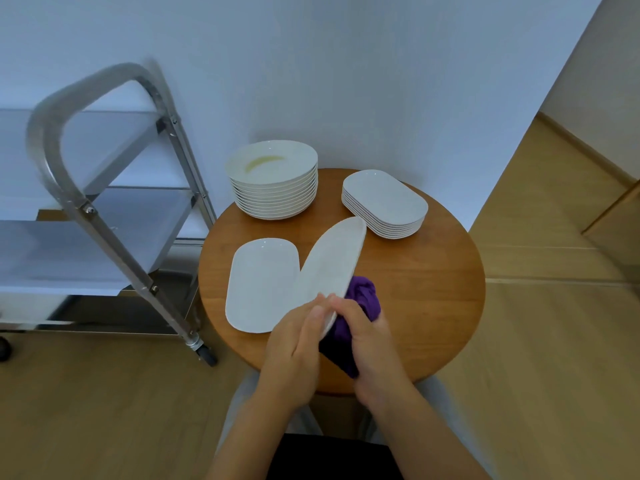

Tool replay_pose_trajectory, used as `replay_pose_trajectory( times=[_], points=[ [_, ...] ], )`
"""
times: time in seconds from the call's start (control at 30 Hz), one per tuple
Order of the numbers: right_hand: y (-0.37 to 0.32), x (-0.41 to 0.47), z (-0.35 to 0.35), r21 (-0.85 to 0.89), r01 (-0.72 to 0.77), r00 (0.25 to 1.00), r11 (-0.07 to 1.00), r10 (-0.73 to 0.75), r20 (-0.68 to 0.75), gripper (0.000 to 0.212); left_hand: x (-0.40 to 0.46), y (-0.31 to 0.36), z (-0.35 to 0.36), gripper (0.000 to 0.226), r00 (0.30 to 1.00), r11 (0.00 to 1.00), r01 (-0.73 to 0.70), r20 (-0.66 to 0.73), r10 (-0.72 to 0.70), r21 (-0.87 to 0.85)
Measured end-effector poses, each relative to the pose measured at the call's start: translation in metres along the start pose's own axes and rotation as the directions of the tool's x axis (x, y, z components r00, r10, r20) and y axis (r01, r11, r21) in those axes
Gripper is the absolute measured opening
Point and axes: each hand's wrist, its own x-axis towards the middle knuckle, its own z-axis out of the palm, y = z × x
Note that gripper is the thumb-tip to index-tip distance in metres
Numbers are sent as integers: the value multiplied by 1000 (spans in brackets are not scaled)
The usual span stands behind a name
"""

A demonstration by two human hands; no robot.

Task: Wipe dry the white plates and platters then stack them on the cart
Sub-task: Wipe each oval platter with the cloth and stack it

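A white platter [332, 261] stands tilted on edge over the round wooden table [433, 289]. My left hand [294, 348] holds its near end from the left. Pressed against the platter's right face is a purple cloth [360, 299], bunched in my right hand [367, 344]. Another white platter [259, 282] lies flat on the table just left of the tilted one. At the back of the table stand a tall stack of round white plates [273, 178] and a stack of white platters [384, 202]. The steel cart [104, 216] stands to the left.
The cart's shelves [69, 251] look bare, and its curved handle [62, 109] rises near me. One cart wheel [207, 355] rests by the table's left edge. A white wall runs right behind the table. Wooden floor spreads to the right and front.
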Motion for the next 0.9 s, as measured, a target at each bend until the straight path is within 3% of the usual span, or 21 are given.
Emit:
replay_pose_trajectory(
  times=[0.03, 0.13, 0.27, 0.33, 0.43, 0.53, 0.73, 0.9],
  points=[
    [-2, 3, -3, 17, -1, 1000, 1000, 2, -7, 77, 2, -2, -1, 28, 999, 999, 45, -15, -45, -8],
    [-1, 11, -8, 55, -32, 999, 998, 33, -13, 41, 7, -11, -7, 31, 998, 974, 19, -55, -7, 228],
    [4, 21, -14, 89, -69, 998, 994, 69, 6, 20, 20, -16, -27, 44, 901, 963, 196, -422, -102, 186],
    [6, 24, -17, 104, -97, 995, 990, 96, 20, 23, 28, -25, -40, 43, 878, 930, 338, -403, -257, 143],
    [10, 31, -19, 92, -128, 991, 988, 124, 47, 27, 35, -41, -50, 22, 839, 860, 501, -188, -510, -95],
    [12, 38, -16, 54, -137, 990, 989, 135, 30, 30, 39, -55, -49, 31, 840, 874, 481, -250, -481, -69],
    [8, 55, -17, -137, -3, 996, 991, -9, -85, 50, 56, -79, -67, 35, 828, 892, 441, -429, -362, 99],
    [6, 67, -21, -209, 18, 991, 978, -46, -127, 43, 70, -92, -75, 38, 814, 870, 452, -489, -313, 195]
  ],
)
